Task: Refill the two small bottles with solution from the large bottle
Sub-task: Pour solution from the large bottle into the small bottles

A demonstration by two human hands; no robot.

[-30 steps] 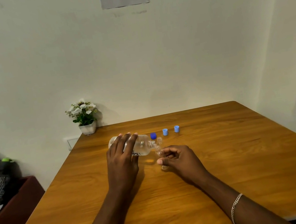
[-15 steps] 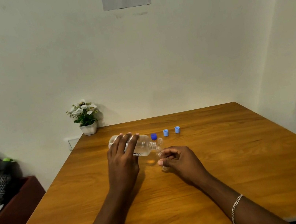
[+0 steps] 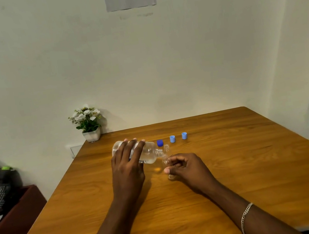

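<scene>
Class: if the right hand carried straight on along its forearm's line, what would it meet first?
Most likely the neck of the large bottle, tipped by the left hand right ahead of the right hand and the small bottle it pinches; depth is hard to judge.

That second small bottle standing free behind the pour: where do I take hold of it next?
Pinch the spare small bottle around its clear body, below the open neck, coming from the right. It stands upright and uncapped, so a side pinch should keep it level; the neck of the large bottle crowds its left and the dark blue cap sits just behind.
</scene>
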